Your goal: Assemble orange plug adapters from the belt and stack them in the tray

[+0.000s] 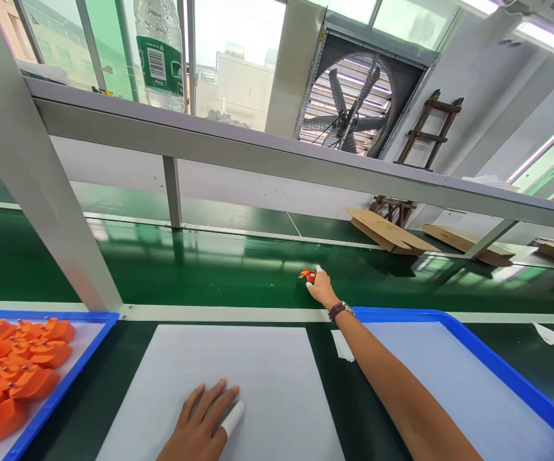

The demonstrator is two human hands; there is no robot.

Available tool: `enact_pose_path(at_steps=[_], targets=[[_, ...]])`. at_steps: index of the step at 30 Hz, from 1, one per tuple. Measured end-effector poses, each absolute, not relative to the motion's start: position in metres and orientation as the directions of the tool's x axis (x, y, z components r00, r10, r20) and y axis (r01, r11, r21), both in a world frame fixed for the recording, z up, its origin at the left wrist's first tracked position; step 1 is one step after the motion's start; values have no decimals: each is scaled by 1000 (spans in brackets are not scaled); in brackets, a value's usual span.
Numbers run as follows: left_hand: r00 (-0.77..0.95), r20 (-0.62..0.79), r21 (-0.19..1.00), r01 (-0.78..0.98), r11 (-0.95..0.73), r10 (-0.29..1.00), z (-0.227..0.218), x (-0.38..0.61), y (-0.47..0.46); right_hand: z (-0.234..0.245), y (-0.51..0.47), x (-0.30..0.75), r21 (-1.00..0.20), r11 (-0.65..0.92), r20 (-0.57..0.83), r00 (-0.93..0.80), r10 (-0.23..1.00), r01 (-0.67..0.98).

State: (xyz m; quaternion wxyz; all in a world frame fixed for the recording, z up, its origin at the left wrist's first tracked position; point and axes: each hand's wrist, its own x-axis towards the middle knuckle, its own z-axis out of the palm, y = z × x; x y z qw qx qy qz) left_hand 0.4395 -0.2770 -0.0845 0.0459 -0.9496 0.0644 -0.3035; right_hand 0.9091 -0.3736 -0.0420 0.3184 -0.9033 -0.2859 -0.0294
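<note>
Pieces of orange plastic (17, 374) lie crowded together in a blue-rimmed tray (72, 373) at the near left of the dark green tabletop (91, 397). Farther right and higher up, a clear plastic bottle with a green label (160, 67) stands on a grey overhead rail (219, 139). Below it, on the near side, the left hand (200, 422) is palm down over a white board (267, 384), its fingers extended and apart, holding nothing; a white cover (233, 418) wraps the thumb. To the right, past the board's far edge, a small orange piece (310, 276) is at the green conveyor belt (238, 275), gripped between the thumb and fingers of the right hand (323, 288); whether it touches the belt cannot be told. A dark red strap (338, 310) circles that wrist. Under the forearm, a white slip (342, 346) lies just beside a second blue-rimmed tray (507, 372). Flattened cardboard (387, 228) rests beyond the belt, at far right.
</note>
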Motion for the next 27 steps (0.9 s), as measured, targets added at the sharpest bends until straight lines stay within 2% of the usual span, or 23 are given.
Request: enact_pose_path(at_steps=[4, 7, 9, 12, 15, 18, 20, 22, 25, 27], targets=[[808, 574, -134, -67, -989, -132, -90, 440, -274, -45, -357, 912, -620, -584, 222, 831, 511, 524], [815, 567, -83, -87, -993, -118, -84, 439, -274, -44, -352, 902, -668, -534, 227, 825, 518, 519], [818, 572, 26, -101, -995, -68, -74, 437, -274, -42, -350, 887, -700, -503, 223, 824, 520, 507], [840, 533, 315, -87, -945, 100, -54, 431, -277, -36, -350, 846, -750, -434, 211, 803, 558, 499], [868, 363, 677, 3, -736, 338, -38, 428, -282, -29, -356, 781, -787, -330, 215, 733, 645, 521], [849, 113, 949, 61, -308, 516, -26, 435, -290, -20, -373, 703, -802, -200, 230, 599, 767, 563], [833, -49, 998, 62, -5, 551, -20, 442, -296, -14, -387, 659, -741, -11, 314, 361, 878, 671], [830, -155, 980, 61, 189, 535, -13, 449, -301, -10, -400, 628, -677, 125, 370, 189, 909, 725], [834, -194, 958, 49, 282, 517, -4, 453, -302, -10, -416, 611, -656, 191, 362, 82, 929, 730], [824, -185, 959, 33, 281, 536, 1, 452, -299, -12, -424, 615, -682, 147, 307, 98, 947, 717]])
